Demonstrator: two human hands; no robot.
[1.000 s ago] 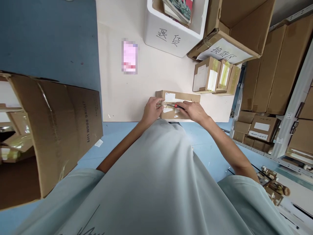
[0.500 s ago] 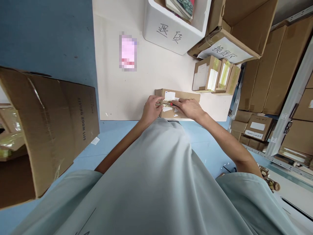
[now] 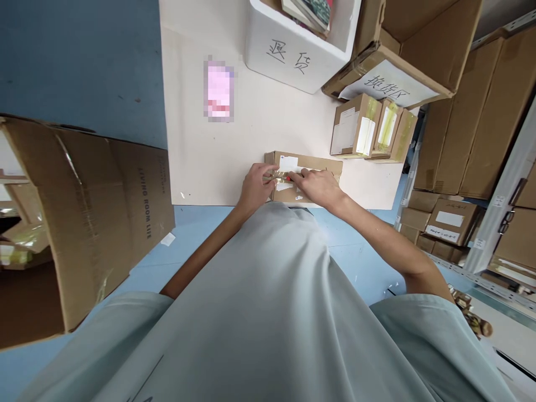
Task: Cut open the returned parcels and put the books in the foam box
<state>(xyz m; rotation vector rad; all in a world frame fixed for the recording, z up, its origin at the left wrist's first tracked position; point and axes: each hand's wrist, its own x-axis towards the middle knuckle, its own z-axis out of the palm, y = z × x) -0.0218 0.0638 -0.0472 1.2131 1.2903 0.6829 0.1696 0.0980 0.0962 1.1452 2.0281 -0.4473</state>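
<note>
A long, narrow cardboard box [image 3: 310,162] with white labels and clear tape on top lies at the table's near edge. My left hand [image 3: 256,184] is at its left end, fingers curled against that end and thumb and forefinger apart over the tape. In my right hand [image 3: 319,184], which rests on the box's top, is a box cutter [image 3: 288,178]. Only its red part and a thin tip pointing left show; the fingers cover the rest. The tip lies along the taped middle of the box, close to my left fingers.
The pale table [image 3: 188,151] bears a blurred pink item [image 3: 219,89], a white foam bin [image 3: 297,50] with books, an open carton [image 3: 402,72] and several small taped boxes [image 3: 364,128]. A large open carton [image 3: 109,218] stands on the left. Shelves with cartons [image 3: 454,218] line the right.
My right hand and the box cutter have slid a little to the left along the tape. My left hand stays at the box's left end. The camera view has shifted slightly.
</note>
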